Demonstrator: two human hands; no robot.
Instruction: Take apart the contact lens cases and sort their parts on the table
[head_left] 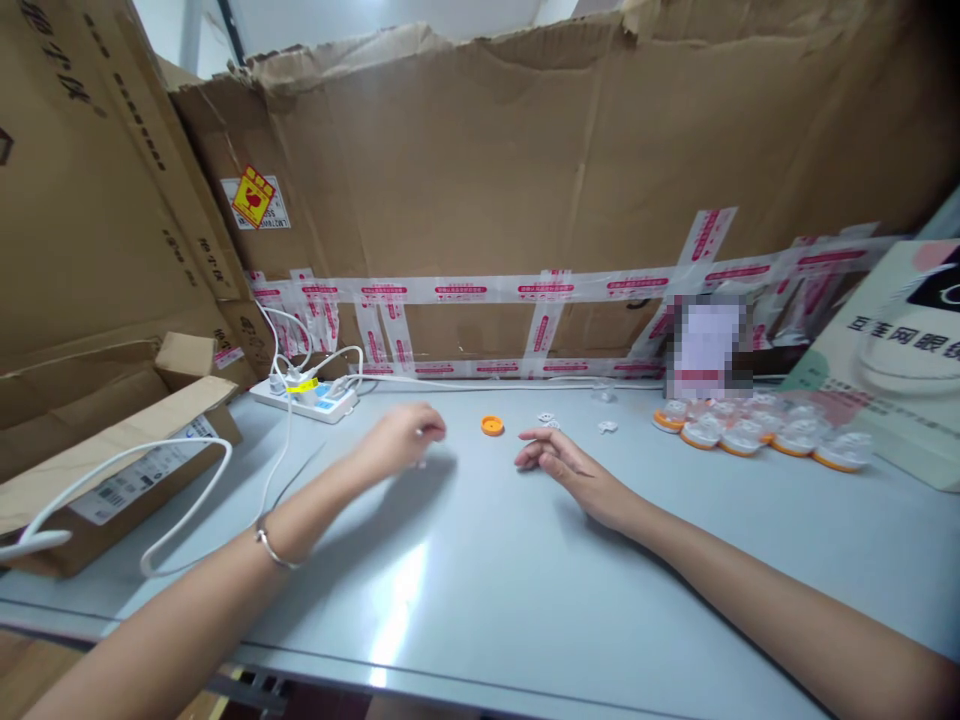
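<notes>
My left hand hovers just above the grey table, its fingers curled into a loose pinch near a tiny part I cannot make out. My right hand rests on the table to the right, fingers loosely bent and pointing left, with nothing seen in it. Between and just beyond both hands lies a small orange round cap. A few small white plastic pieces lie beyond my right hand. A silver bangle is on my left wrist.
A row of several clear-and-orange assembled caps lies at the right. A white power strip with white cables sits at the back left. Cardboard boxes stand left, a taped cardboard wall behind, a printed box far right.
</notes>
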